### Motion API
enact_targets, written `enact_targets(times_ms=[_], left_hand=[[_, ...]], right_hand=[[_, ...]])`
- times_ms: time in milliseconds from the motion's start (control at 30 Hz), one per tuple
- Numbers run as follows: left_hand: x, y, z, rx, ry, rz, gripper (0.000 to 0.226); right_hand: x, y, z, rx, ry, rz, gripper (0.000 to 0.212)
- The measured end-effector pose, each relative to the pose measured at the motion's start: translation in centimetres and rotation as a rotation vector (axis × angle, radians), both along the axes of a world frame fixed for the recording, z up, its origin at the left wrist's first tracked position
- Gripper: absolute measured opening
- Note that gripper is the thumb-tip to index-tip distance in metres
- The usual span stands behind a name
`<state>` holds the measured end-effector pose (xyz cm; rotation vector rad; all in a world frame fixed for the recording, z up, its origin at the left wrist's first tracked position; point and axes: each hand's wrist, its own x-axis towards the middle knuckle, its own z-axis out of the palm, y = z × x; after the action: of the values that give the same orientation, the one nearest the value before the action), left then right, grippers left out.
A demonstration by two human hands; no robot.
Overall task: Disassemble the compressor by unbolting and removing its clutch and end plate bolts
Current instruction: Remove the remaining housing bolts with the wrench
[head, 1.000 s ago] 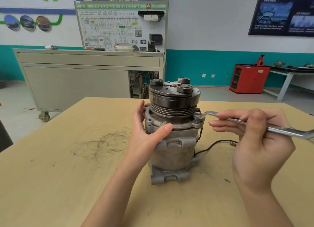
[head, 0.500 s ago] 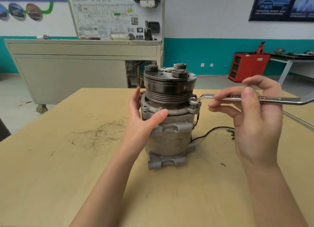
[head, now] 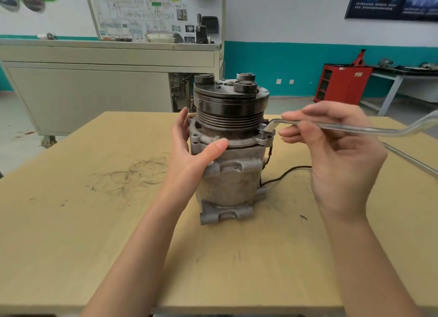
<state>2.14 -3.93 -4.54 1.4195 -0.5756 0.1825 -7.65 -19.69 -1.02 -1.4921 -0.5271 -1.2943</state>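
A grey metal compressor (head: pixel 233 174) stands upright on the wooden table (head: pixel 94 222), its dark clutch pulley (head: pixel 231 101) on top. My left hand (head: pixel 192 158) grips the left side of its body, thumb across the end plate flange (head: pixel 239 141). My right hand (head: pixel 336 155) holds the shaft of a silver ring wrench (head: pixel 355 127) with loosely curled fingers. The wrench's ring end (head: pixel 265 127) sits on a bolt at the flange's right corner. The wrench looks blurred from motion.
A black cable (head: pixel 284 173) trails from the compressor's right side across the table. Behind the table stand a grey training cabinet (head: pixel 94 84) with a wiring board, and a red tool cabinet (head: pixel 341 83) at the back right.
The wrench handle has swung away from me, toward the far right, with my right hand riding along it. My left hand keeps its hold on the compressor. The camera has dipped and moved closer.
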Motion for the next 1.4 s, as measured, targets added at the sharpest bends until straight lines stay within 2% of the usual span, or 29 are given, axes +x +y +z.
enact_targets(times_ms=[67, 200, 300, 367, 467, 567, 667, 733, 833, 900, 967, 1067, 1167, 1233, 1400], left_hand=[[0.1, -0.1, -0.1, -0.004, -0.004, -0.001, 0.112], [0.3, -0.2, -0.3, -0.014, -0.009, -0.003, 0.111], [0.3, -0.2, -0.4, -0.008, -0.009, -0.002, 0.109], [0.3, -0.1, -0.4, -0.002, -0.009, -0.001, 0.109], [0.2, -0.1, -0.3, 0.005, -0.004, 0.003, 0.109], [0.3, -0.1, -0.3, 0.006, -0.001, 0.003, 0.109], [0.3, -0.1, -0.3, 0.015, -0.008, 0.001, 0.109], [0.4, -0.1, -0.3, 0.017, -0.009, 0.001, 0.109], [0.4, -0.1, -0.4, 0.013, -0.005, -0.006, 0.108], [0.4, -0.1, -0.4, 0.013, -0.01, -0.005, 0.108], [0.4, -0.2, -0.5, 0.015, -0.009, -0.004, 0.108], [0.4, -0.1, -0.4, 0.012, -0.012, -0.008, 0.107], [0.5, -0.1, -0.4, 0.008, -0.019, -0.01, 0.108], [0.4, -0.1, -0.4, 0.006, -0.028, -0.011, 0.109], [0.5, -0.1, -0.5, 0.009, -0.029, -0.006, 0.11]], right_hand=[[0.5, 0.4, -0.5, -0.006, -0.054, -0.004, 0.013], [1.3, 1.6, -1.8, 0.017, -0.064, -0.03, 0.027], [1.6, 1.8, -2.4, 0.049, -0.086, -0.077, 0.024], [1.7, 1.2, -1.9, 0.228, -0.014, -0.002, 0.022], [2.5, -0.5, -0.4, 0.533, 0.212, 0.304, 0.024], [3.5, -2.0, 0.9, 0.607, 0.405, 0.514, 0.027], [3.9, -2.5, 1.0, 0.653, 0.501, 0.55, 0.029], [3.8, -2.6, 1.0, 0.676, 0.465, 0.504, 0.032], [3.1, -2.5, 1.4, 0.618, 0.254, 0.262, 0.031], [2.4, -2.4, 1.6, 0.499, 0.106, 0.061, 0.028], [1.8, -2.0, 1.6, 0.327, -0.004, -0.09, 0.023], [1.5, -0.9, 1.2, 0.051, -0.095, -0.203, 0.013], [1.8, -0.6, 0.3, -0.24, -0.161, -0.363, 0.02], [1.9, -0.7, -0.1, -0.311, -0.181, -0.405, 0.026], [1.4, -0.2, -0.3, -0.286, -0.146, -0.295, 0.023]])
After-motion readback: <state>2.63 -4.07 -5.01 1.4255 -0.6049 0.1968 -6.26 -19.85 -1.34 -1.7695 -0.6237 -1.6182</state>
